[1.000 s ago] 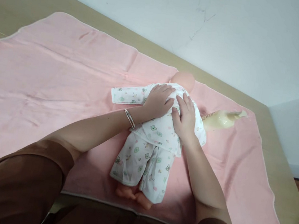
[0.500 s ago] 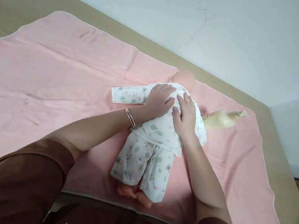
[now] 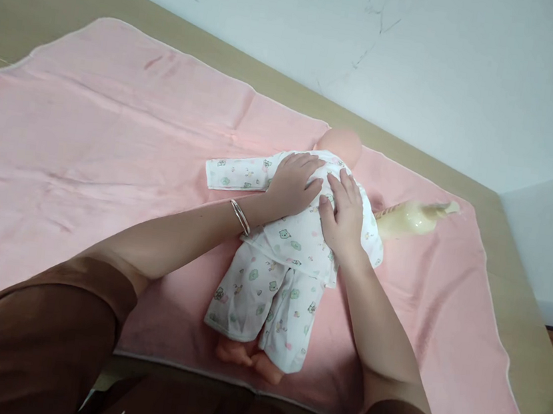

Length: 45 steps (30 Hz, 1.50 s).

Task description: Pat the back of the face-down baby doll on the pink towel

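A baby doll in a white printed top and trousers lies face down, its head pointing away from me and its bare feet towards me. My left hand rests flat on the left side of the doll's upper back, fingers stretched out. On the right side of the back lies my right hand, its fingers spread over the cloth. Neither hand grips anything. One sleeve stretches out to the left. The doll's face is hidden.
A pale yellow bottle lies on its side to the right of the doll. Under everything spreads a creased pink blanket on a wooden table. A white wall stands behind the table.
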Available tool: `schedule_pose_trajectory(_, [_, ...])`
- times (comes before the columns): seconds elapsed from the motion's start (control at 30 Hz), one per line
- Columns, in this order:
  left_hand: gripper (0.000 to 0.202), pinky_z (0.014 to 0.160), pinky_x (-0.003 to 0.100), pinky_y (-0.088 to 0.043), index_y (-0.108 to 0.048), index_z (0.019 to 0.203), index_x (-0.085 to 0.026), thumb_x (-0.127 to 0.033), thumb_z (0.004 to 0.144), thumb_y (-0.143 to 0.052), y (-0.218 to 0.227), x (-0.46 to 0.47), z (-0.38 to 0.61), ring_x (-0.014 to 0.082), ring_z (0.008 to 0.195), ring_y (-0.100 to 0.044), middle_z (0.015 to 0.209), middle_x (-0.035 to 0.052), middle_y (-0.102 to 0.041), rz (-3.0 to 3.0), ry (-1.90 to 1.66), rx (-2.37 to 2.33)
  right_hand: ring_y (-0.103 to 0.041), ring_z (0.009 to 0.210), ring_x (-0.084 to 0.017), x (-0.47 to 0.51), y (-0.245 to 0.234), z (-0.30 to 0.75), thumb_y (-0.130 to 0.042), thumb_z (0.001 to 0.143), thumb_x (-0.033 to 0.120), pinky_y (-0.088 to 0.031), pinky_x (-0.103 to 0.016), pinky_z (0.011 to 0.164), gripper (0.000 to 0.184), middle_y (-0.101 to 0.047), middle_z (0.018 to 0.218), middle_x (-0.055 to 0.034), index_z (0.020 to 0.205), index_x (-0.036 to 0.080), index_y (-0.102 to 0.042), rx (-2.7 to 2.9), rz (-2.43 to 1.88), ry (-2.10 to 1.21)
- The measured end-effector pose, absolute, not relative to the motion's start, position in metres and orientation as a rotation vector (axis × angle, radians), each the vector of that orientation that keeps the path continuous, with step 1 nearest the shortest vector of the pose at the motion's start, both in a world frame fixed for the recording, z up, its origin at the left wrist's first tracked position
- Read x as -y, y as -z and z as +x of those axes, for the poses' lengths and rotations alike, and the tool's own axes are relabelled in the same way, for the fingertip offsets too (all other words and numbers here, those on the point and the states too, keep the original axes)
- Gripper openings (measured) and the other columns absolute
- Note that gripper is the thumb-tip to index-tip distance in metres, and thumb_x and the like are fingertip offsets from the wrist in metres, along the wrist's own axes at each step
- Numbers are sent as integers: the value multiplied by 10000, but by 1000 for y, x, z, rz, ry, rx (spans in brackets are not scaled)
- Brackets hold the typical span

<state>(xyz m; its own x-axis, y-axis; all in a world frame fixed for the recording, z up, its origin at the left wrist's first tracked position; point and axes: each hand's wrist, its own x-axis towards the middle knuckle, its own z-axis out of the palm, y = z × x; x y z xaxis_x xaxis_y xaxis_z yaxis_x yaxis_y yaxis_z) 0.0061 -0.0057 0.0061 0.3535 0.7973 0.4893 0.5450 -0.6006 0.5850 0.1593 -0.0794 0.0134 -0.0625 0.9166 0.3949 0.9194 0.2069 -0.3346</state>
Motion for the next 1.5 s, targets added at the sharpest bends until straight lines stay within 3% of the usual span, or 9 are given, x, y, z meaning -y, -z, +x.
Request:
schedule_pose_trajectory(0.6, [390,1207,426,-337,-589,1286,-179,-252,927,-454,-5,4,6,243,1340,-520,1366,88,-632,2325,-1097,-1184,-294,1524,-298,79,-14,159,-364,1013,477,-293,-573,1213,508,-384,1617,-82,1459,262,-477,1970,-1696,15])
schedule_pose_trajectory(1.5, [384,1205,429,-344,-596,1267,-188,-272,922,-449,-3,3,6,249,1331,-533,1352,86,-643,2310,-1125,-1172,-338,1504,-311,77,-9,162,-386,1014,471,-329,-608,1185,472,-422,1593,-86,1435,284,-491,1965,-1617,59])
